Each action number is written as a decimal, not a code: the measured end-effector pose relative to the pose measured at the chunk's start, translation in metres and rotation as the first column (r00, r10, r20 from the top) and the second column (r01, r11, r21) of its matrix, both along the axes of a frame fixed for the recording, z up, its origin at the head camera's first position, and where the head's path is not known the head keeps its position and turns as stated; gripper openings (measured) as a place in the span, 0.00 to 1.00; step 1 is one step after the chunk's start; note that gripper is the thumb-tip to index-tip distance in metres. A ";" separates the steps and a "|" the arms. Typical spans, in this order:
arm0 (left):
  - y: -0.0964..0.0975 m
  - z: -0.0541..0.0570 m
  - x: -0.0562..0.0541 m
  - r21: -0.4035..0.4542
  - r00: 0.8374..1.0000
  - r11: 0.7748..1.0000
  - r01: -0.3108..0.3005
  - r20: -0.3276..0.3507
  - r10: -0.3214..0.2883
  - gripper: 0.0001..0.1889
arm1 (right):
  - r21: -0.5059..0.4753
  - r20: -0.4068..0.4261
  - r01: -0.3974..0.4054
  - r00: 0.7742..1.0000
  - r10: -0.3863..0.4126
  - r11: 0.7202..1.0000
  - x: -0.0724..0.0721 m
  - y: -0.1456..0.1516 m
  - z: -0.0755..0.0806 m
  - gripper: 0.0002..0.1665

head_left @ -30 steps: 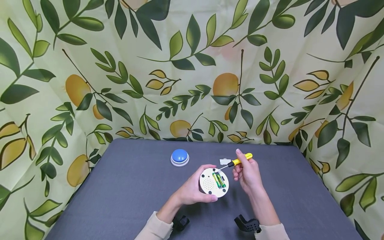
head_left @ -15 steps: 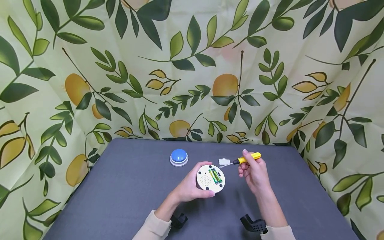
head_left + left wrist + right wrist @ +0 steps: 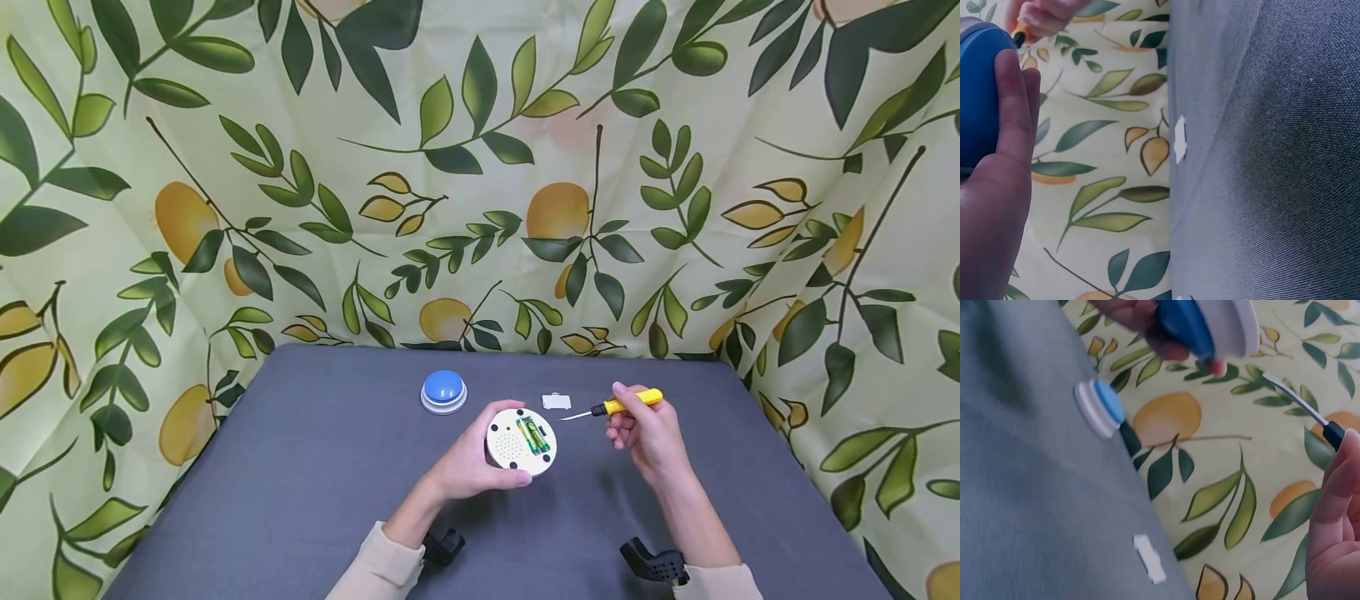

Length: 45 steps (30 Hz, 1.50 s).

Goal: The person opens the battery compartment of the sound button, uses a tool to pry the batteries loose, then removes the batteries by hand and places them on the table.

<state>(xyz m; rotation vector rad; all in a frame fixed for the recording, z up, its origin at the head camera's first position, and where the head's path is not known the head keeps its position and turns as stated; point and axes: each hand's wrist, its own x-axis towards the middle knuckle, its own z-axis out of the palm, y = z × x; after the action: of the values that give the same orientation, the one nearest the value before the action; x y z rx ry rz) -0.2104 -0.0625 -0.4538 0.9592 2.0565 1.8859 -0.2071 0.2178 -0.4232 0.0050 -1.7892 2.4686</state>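
Note:
My left hand grips a round white push button device by its edge, underside toward me. Two green batteries sit in its uncovered compartment. In the right wrist view the device's blue dome faces away, against the left palm. To the right, my right hand pinches a screwdriver with a yellow and black handle. Its flat metal tip points left, apart from the device. Behind the tip, a small white battery cover lies on the table.
A second button, blue-domed with a white base, stands dome up at the back of the grey table. A leaf-patterned cloth hangs behind and at both sides. Black wrist mounts hang under the forearms.
The screwdriver tip has left the battery compartment's edge as my right hand moved right. My left hand and its button device have shifted slightly left and up in the head view.

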 end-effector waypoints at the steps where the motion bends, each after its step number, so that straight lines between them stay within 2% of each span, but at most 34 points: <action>1: 0.000 0.000 0.000 0.000 1.000 1.000 -0.002 -0.003 0.002 0.45 | 0.011 0.007 -0.002 1.000 0.002 1.000 0.000 0.002 -0.002 0.14; 7: 0.000 -0.001 -0.001 -0.020 1.000 1.000 -0.010 -0.014 0.010 0.45 | 0.111 0.064 -0.022 0.998 0.015 0.994 0.001 0.018 -0.013 0.11; 12: 0.000 -0.001 -0.002 -0.018 1.000 1.000 -0.005 -0.005 0.005 0.46 | 0.209 0.101 -0.037 0.995 0.016 0.977 0.000 0.032 -0.021 0.08; 14: 0.000 -0.001 -0.002 -0.020 1.000 1.000 -0.005 -0.003 0.005 0.46 | 0.247 0.107 -0.037 0.994 0.010 0.968 -0.001 0.036 -0.023 0.09; 20: -0.001 0.000 -0.002 -0.021 1.000 1.000 -0.009 -0.006 0.009 0.47 | 0.405 0.114 0.008 0.992 -0.059 0.914 -0.006 0.044 -0.029 0.19; 22: -0.001 -0.001 -0.002 -0.019 1.000 1.000 -0.010 -0.005 0.010 0.47 | 0.481 0.116 0.042 0.987 -0.111 0.876 -0.009 0.047 -0.031 0.20; 24: -0.001 0.000 -0.002 -0.012 1.000 1.000 -0.009 -0.004 0.009 0.46 | 0.568 0.107 0.075 0.981 -0.164 0.819 -0.012 0.050 -0.034 0.20; 26: -0.001 0.000 -0.002 -0.003 1.000 1.000 -0.008 0.000 0.008 0.46 | 0.667 0.085 0.099 0.975 -0.207 0.739 -0.015 0.055 -0.038 0.18; 29: -0.001 0.001 -0.002 0.004 1.000 1.000 -0.009 0.006 0.009 0.45 | 0.789 0.035 0.119 0.971 -0.237 0.603 -0.018 0.062 -0.045 0.17; 31: -0.001 0.001 -0.002 0.005 1.000 1.000 -0.010 0.007 0.010 0.45 | 0.839 0.001 0.135 0.968 -0.249 0.528 -0.020 0.066 -0.049 0.15; 33: -0.001 0.001 -0.002 0.005 1.000 1.000 -0.009 0.004 0.009 0.45 | 0.870 -0.027 0.154 0.964 -0.266 0.468 -0.022 0.071 -0.053 0.14; 35: -0.001 0.000 -0.002 0.004 1.000 1.000 -0.009 -0.002 0.009 0.45 | 0.890 -0.049 0.172 0.957 -0.287 0.422 -0.024 0.076 -0.056 0.14; 37: -0.001 -0.001 -0.002 0.007 1.000 1.000 -0.003 -0.007 0.004 0.45 | 0.900 -0.062 0.188 0.948 -0.311 0.392 -0.026 0.080 -0.058 0.15; 42: -0.001 -0.002 -0.001 0.007 1.000 1.000 -0.004 -0.009 0.004 0.45 | 0.917 -0.063 0.193 0.934 -0.352 0.348 -0.028 0.090 -0.061 0.17; 45: -0.001 -0.003 -0.002 0.008 1.000 1.000 -0.005 -0.011 0.005 0.45 | 0.935 -0.061 0.178 0.933 -0.354 0.308 -0.028 0.095 -0.062 0.16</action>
<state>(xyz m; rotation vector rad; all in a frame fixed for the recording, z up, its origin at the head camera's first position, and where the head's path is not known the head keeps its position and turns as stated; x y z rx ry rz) -0.2119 -0.0636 -0.4563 0.9692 2.0611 1.8977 -0.2346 0.3124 -0.4851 -0.3864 -2.7175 0.9113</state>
